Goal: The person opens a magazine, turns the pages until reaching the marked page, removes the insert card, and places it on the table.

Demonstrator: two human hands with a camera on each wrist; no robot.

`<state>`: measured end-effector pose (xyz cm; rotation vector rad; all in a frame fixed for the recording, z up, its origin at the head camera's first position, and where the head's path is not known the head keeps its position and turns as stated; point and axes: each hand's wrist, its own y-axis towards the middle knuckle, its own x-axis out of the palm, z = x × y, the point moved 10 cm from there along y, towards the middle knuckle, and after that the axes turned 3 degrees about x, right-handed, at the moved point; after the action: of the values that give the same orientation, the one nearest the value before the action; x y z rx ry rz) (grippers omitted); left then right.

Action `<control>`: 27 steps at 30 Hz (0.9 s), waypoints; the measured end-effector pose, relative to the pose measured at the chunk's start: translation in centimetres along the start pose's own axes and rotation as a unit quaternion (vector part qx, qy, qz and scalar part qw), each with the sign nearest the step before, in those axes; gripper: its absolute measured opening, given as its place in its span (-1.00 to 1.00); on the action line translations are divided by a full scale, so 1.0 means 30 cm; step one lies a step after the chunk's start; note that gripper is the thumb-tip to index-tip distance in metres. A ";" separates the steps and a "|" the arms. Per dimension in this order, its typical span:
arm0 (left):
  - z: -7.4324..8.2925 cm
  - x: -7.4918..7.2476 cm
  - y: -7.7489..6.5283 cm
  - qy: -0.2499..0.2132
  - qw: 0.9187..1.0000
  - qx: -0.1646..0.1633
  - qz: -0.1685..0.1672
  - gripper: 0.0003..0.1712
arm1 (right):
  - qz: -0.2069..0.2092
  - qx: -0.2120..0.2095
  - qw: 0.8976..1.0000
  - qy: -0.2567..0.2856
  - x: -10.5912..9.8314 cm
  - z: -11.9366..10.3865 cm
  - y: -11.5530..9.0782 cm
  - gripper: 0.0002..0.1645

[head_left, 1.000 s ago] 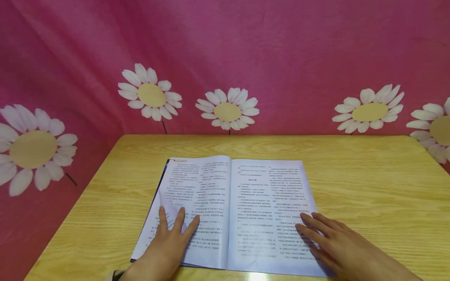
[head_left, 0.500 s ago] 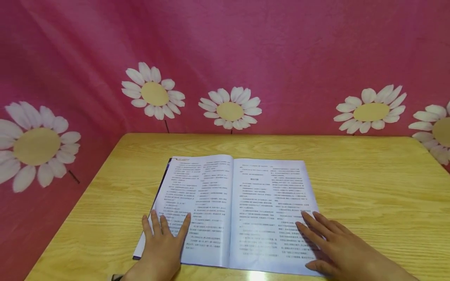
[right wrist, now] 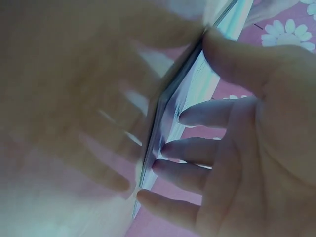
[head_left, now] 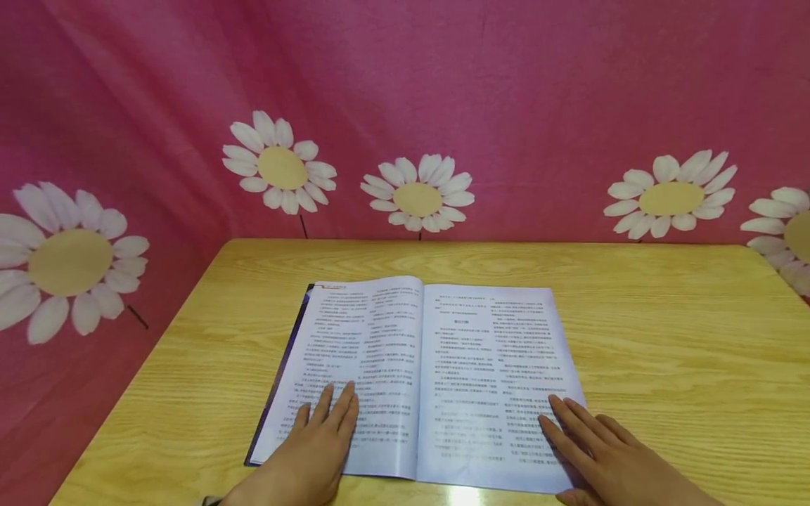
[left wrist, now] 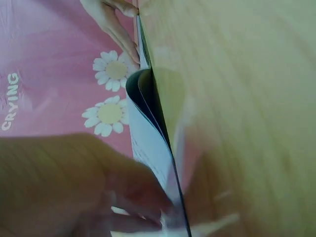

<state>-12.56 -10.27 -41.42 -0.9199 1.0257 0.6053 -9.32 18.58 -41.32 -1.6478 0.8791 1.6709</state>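
Note:
A magazine (head_left: 462, 393) with printed text lies spread on the wooden table, its dark cover showing along the left edge. My left hand (head_left: 316, 443) rests on the lower part of the left page, fingers straight and pointing away from me. On the lower right corner of the right page lies my right hand (head_left: 601, 443), fingers extended and slightly spread. In the left wrist view the pages (left wrist: 148, 133) bulge up in a curve near the spine. The right wrist view has the thumb and fingertips of my right hand (right wrist: 237, 143) along the magazine's edge.
The pale wooden table (head_left: 683, 323) extends around the magazine and reflects light at its front. Behind it and to the left hangs a pink cloth (head_left: 506, 91) printed with large white daisies (head_left: 418, 200).
My left hand has moved from the left page's outer edge towards its middle. A lifted fold in that page has flattened. My right hand stays at the right corner, with only a slight shift.

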 end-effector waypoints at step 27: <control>0.255 0.060 -0.046 0.094 0.950 0.197 0.223 -0.09 | 0.229 0.068 0.971 0.002 -0.076 -0.091 -0.140 -0.18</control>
<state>-7.27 -4.33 -40.91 -0.3953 1.4843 0.6602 -4.26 18.87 -39.19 -1.4257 1.4271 1.8517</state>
